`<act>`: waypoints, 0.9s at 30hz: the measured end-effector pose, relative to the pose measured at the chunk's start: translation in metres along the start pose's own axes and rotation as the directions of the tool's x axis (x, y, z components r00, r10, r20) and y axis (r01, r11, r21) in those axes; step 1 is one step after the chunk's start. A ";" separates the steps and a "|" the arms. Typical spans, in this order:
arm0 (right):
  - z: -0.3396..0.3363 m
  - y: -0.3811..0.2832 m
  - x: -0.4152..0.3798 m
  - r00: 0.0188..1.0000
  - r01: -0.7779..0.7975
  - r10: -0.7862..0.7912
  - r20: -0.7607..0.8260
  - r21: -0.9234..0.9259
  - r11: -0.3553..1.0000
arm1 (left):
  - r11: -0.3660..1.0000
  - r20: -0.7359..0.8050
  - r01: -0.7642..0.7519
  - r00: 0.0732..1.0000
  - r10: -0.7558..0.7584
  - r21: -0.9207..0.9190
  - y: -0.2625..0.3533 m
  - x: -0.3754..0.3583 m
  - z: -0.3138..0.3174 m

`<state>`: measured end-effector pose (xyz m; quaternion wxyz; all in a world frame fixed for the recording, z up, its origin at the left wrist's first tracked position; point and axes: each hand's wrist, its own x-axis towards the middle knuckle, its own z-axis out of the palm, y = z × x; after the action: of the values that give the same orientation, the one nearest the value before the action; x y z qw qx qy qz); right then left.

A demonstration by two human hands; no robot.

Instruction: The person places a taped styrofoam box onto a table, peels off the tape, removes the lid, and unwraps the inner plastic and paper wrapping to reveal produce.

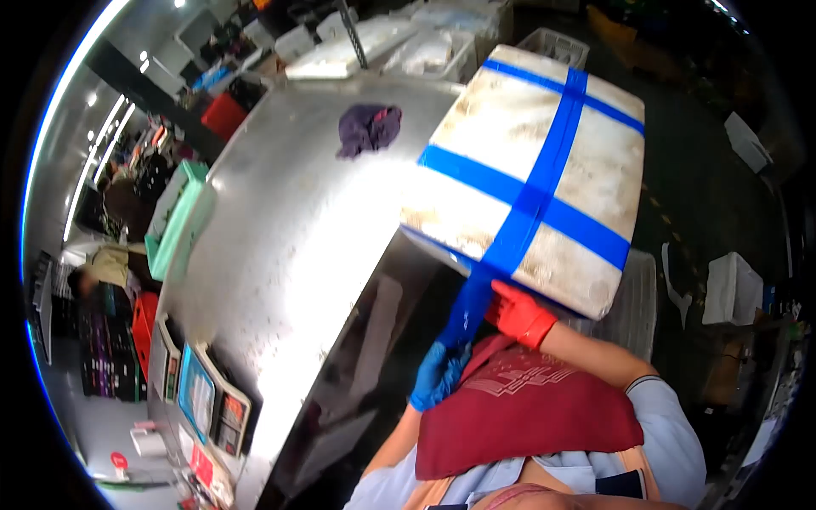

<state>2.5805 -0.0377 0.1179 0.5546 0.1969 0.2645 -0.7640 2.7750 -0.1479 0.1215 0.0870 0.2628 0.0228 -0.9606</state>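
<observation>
A white foam box (501,115), stained brown and crossed by blue tape (557,140), lies partly over the right end of a metal table (263,204). A strip of the tape hangs down from the box's near edge. My left hand (437,374), in a blue glove, has its fingers closed round the lower part of that strip. My right hand (520,316), in a red glove, is at the near edge of the box beside the tape, its fingers pointing left; its fingertips are partly hidden. A crumpled purple cloth (369,129) is on the table.
A green tray (177,223) stands along the table's left edge. Scales or similar devices (217,399) are at the lower left. White bins (733,289) stand on the floor at right. Crates and foam boxes (433,53) are behind the table. A person (109,265) is at far left.
</observation>
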 end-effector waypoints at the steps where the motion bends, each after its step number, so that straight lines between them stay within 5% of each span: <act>1: 0.006 0.002 0.001 0.997 0.058 -0.058 0.054 0.013 0.998 | 0.999 -0.013 0.024 1.000 -0.024 0.031 0.007 0.002 -0.004; 2: 0.010 0.004 0.001 0.988 0.111 -0.113 0.107 0.025 0.994 | 0.997 -0.090 0.028 0.996 -0.022 0.070 0.015 0.009 -0.013; 3: 0.004 0.004 0.002 0.994 0.058 -0.060 0.090 0.030 0.998 | 0.989 -0.114 0.117 0.985 -0.127 -0.090 0.032 0.023 -0.037; 6: -0.035 0.003 0.023 0.971 -0.031 0.018 0.236 0.048 0.998 | 0.963 -0.268 0.017 0.962 0.058 0.270 0.046 0.038 -0.029; 8: -0.005 0.002 0.005 0.991 -0.007 0.001 0.137 0.047 0.999 | 0.854 -0.230 0.111 0.973 0.010 0.508 0.053 0.064 -0.023; 9: -0.008 0.005 0.009 0.994 0.027 -0.032 0.104 0.057 0.998 | 0.874 -0.153 0.165 0.982 -0.106 0.456 0.048 0.072 0.001; 13: -0.009 0.005 0.008 0.997 0.048 -0.048 0.057 -0.007 0.999 | 0.797 0.046 0.123 0.981 -0.186 0.592 0.027 0.094 0.107; 16: -0.004 0.007 0.010 0.987 0.090 -0.085 0.134 -0.025 0.996 | 0.870 0.066 0.366 0.911 -0.408 0.330 0.026 0.139 0.078; 20: -0.008 0.008 0.014 0.985 0.123 -0.118 0.124 -0.035 0.992 | 0.930 0.247 0.321 0.900 -0.358 0.177 0.015 0.140 0.082; 22: -0.015 0.009 0.021 0.961 0.249 -0.238 0.141 -0.069 0.966 | 0.971 0.145 0.207 0.964 -0.223 0.121 0.012 0.146 0.077; 27: 0.002 0.009 0.009 0.977 0.158 -0.161 0.142 0.028 0.987 | 0.982 0.064 0.184 0.981 -0.182 -0.034 0.011 0.154 0.069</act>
<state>2.5864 -0.0476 0.1122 0.5075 0.1243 0.2325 -0.8203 2.6124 -0.1892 0.1026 0.0043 0.2287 0.0635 -0.9714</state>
